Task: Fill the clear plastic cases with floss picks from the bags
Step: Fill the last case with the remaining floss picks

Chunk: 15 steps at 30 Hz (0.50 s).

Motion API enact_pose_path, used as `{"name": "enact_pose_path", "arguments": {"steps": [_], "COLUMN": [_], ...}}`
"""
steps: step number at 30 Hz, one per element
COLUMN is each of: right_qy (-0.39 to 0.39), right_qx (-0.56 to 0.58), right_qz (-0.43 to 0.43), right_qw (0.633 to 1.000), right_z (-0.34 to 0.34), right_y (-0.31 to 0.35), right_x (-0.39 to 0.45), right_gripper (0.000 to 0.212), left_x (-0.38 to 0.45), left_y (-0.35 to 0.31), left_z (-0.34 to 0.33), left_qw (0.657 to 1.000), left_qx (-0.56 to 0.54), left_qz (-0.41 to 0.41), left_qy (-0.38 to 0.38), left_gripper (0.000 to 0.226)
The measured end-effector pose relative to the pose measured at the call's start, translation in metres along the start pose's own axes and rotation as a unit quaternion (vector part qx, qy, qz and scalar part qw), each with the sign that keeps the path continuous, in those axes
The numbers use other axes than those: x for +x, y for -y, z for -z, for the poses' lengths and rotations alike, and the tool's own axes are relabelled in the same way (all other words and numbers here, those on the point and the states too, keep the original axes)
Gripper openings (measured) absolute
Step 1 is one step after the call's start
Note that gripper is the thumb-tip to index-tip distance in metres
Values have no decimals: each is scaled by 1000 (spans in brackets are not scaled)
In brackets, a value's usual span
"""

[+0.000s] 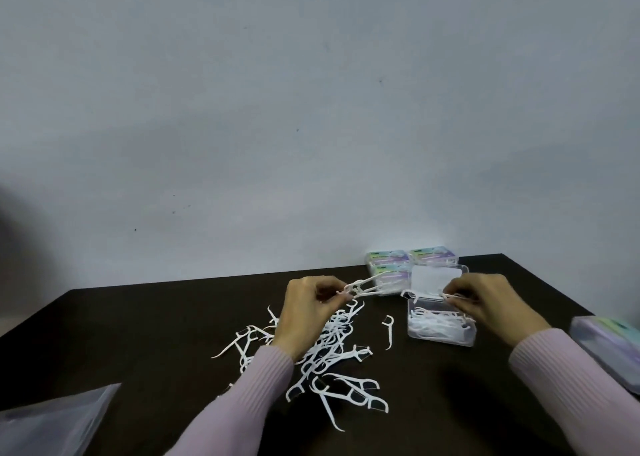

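I see both hands up over the dark surface [138,334]. Left hand [304,311] is pinched shut on a few white floss picks [367,287], their handles sticking out toward the right hand. Right hand [485,303] has its fingertips closed on a pick or two [453,296] right at the rim of the open clear case [440,327], which sits just below and to the left of that hand, lid up behind, w/ picks already lying inside. Under and around the left wrist is the loose pile of picks [332,362], spread toward me; one stray pick [389,331] lies btwn the hands. Beyond the hands, by the wall, closed labelled cases [391,259] are stacked next to each other. Another case [609,341] lies outside the right forearm. A clear bag [52,421] sits near the left elbow, contents can't tell.
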State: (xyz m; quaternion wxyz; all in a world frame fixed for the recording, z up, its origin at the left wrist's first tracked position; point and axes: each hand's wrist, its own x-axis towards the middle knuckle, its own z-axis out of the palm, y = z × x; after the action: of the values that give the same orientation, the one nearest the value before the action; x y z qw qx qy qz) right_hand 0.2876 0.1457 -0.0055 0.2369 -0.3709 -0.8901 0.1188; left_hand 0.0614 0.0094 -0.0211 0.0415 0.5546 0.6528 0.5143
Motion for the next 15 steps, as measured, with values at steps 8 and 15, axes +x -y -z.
{"name": "enact_pose_path", "arguments": {"steps": [8,15], "right_qy": [56,3], "right_qx": [-22,70], "right_qz": [-68,-43], "right_qw": [996,997], "right_z": [-5,-17], "right_y": [-26,-33], "right_x": [7,10], "right_gripper": [30,25], "left_x": [19,27], "left_y": [-8,-10], "left_z": [-68,-94], "left_qw": [998,994], "left_qx": [-40,-69], "left_qz": [28,49], "left_qy": [37,65], "left_gripper": [8,8]}}
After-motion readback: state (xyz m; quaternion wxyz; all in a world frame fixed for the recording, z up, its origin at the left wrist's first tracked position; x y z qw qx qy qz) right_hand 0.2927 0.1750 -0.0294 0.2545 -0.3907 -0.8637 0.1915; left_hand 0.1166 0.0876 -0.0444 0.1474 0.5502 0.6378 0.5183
